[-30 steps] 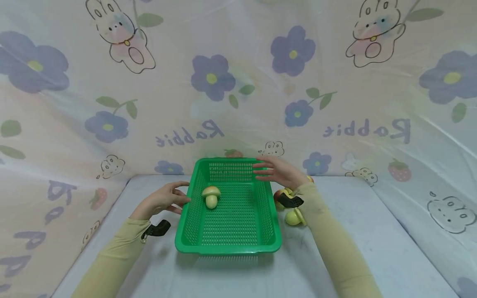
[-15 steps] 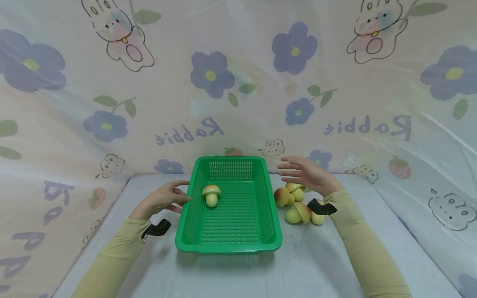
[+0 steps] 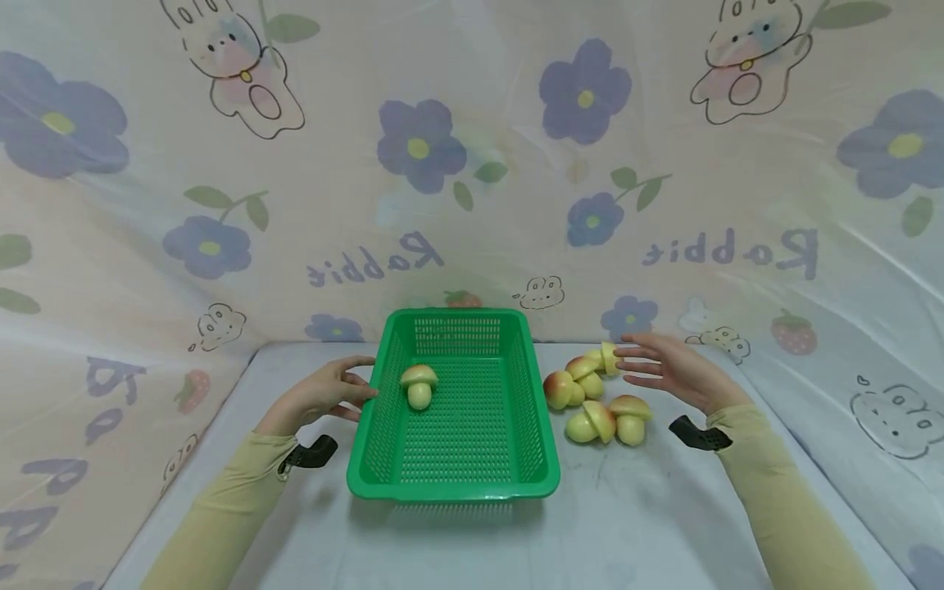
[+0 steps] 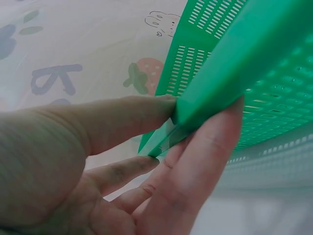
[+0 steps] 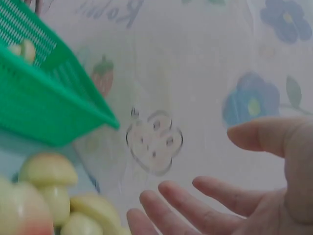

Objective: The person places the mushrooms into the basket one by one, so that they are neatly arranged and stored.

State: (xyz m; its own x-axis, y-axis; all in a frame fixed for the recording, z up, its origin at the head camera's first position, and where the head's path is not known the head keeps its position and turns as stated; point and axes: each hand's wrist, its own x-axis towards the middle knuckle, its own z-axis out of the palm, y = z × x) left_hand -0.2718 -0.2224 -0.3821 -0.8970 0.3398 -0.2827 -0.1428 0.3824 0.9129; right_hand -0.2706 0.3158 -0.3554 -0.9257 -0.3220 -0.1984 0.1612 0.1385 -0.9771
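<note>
So the left hand [image 3: 324, 393] is pinching the rim on the left side of the green basket [image 3: 453, 493], with digits sitting on both sides of that edge in the left wrist view. The basket is taking up the middle of the frame and showing lots of slots and little holes. One yellow mushroom [image 3: 419, 385] is lying inside it, left of center, its cap pointing toward the top of the frame. The right hand [image 3: 674, 366] is hovering over at center right, wide open, fingers pretty straight and thumb sticking well away from them, and it's holding nothing. Its fingertips are hanging near the farthest of five more mushrooms [image 3: 590, 423], which are all sitting on the white tabletop [image 3: 472, 557] just right of the basket. Three of those are running in a slanted row toward the right hand, and the other two are lying side by side a bit lower in the frame; one of that pair is pointing its stem left, the other toward the bottom. Can't tell if the leftmost one is actually touching the basket wall. Both arms are wearing pale yellow sleeves [image 3: 221, 500], and a cloth backdrop [image 3: 487, 229] with purple flowers and cartoon bunnies is filling the upper half.
</note>
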